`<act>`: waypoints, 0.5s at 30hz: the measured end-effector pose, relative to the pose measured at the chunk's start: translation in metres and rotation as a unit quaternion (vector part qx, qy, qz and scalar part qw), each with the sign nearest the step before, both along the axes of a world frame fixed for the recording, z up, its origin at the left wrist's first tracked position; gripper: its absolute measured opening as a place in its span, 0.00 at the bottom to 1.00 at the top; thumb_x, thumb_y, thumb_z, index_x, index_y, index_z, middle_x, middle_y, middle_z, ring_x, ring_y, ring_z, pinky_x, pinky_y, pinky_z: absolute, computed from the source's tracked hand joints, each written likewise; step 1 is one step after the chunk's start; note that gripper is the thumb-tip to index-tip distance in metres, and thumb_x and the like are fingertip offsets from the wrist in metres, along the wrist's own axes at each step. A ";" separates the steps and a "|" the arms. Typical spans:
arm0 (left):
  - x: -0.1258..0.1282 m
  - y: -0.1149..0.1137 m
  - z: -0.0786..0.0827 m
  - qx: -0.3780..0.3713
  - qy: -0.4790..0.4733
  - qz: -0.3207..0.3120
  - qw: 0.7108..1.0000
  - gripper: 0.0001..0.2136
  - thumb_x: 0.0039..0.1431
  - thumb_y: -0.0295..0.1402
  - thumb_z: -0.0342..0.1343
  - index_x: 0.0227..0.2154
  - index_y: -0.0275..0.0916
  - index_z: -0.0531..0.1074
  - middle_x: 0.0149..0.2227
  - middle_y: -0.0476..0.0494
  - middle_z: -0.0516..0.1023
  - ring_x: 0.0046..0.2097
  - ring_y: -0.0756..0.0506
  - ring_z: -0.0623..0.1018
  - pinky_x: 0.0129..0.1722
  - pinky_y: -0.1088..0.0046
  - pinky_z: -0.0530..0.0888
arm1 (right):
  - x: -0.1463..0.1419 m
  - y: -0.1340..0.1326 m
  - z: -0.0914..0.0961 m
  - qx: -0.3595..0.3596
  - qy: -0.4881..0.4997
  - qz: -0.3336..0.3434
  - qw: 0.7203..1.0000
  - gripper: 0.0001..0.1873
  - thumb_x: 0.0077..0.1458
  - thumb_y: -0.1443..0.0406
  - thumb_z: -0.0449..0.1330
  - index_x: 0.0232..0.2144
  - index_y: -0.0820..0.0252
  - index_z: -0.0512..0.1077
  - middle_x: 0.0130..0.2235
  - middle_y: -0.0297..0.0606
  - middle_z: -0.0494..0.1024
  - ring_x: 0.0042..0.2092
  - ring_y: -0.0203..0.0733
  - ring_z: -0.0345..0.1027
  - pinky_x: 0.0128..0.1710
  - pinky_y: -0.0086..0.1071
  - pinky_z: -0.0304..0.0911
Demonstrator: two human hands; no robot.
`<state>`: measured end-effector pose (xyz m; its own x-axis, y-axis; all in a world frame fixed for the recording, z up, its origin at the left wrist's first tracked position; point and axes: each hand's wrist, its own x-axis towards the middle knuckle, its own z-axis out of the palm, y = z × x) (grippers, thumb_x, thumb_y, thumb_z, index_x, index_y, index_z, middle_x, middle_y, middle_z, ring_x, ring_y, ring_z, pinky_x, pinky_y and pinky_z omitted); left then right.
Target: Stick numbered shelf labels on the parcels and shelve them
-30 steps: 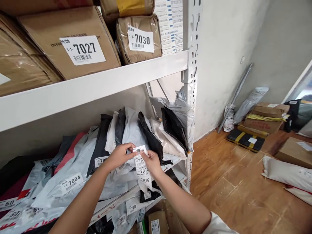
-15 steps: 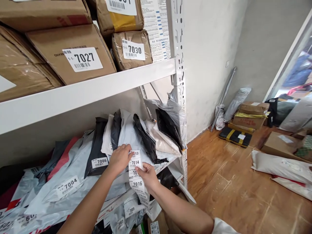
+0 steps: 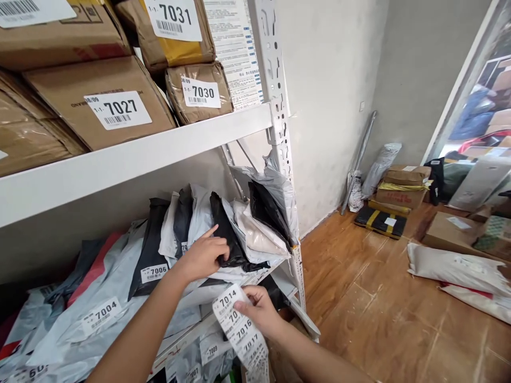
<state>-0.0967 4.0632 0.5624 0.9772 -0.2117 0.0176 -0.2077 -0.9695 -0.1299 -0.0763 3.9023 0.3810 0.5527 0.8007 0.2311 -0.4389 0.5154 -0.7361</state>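
Note:
My right hand [image 3: 261, 309] pinches a strip of white number labels [image 3: 244, 331] with thumb and fingers. The strip hangs down below the hand, and 7014 is its top label. Higher up, my left hand [image 3: 205, 256] rests at a black plastic mailer bag [image 3: 225, 231] on the shelf. Its index finger is stretched out and the other fingers are bent against the bag. I see no label in it, though its underside is hidden. Just left of it stand a light grey mailer bag [image 3: 200, 213] and a black mailer bag labelled 7006 [image 3: 149, 250].
Labelled cardboard boxes [image 3: 107, 98] fill the shelf above, behind a white shelf beam [image 3: 159, 162]. A perforated upright [image 3: 284, 154] stands at the right end. More grey mailer bags [image 3: 213, 346] lie below. Parcels [image 3: 403, 191] sit on the wooden floor.
The 7013 label is gone from the strip's top. My left hand has moved from the strip to the black mailer bag. My right hand has shifted slightly down and right with the strip.

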 end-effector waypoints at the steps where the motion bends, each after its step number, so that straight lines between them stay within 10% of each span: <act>1: -0.003 0.005 0.001 -0.026 0.024 0.016 0.999 0.12 0.48 0.22 0.50 0.26 0.45 0.75 0.29 0.53 0.76 0.36 0.49 0.75 0.66 0.59 0.49 | 0.006 0.000 0.007 0.007 0.001 -0.013 1.000 0.13 0.46 0.56 0.69 0.28 0.59 0.75 0.27 0.32 0.76 0.27 0.34 0.65 0.29 0.28 0.58; 7: -0.017 0.011 0.000 -0.169 0.017 0.163 0.972 0.19 0.64 0.35 0.37 0.33 0.44 0.75 0.27 0.50 0.76 0.34 0.46 0.75 0.39 0.71 0.68 | 0.022 0.048 0.027 0.012 0.056 -0.080 0.995 0.18 0.47 0.51 0.67 0.32 0.60 0.74 0.24 0.32 0.74 0.25 0.34 0.63 0.29 0.29 0.59; 15: -0.009 0.002 -0.018 -0.066 -0.038 0.220 0.972 0.09 0.61 0.40 0.48 0.33 0.42 0.70 0.35 0.48 0.72 0.34 0.47 0.73 0.34 0.72 0.64 | 0.018 0.100 0.010 -0.071 0.083 -0.224 0.969 0.26 0.43 0.46 0.66 0.18 0.59 0.61 0.18 0.25 0.58 0.22 0.29 0.48 0.22 0.26 0.46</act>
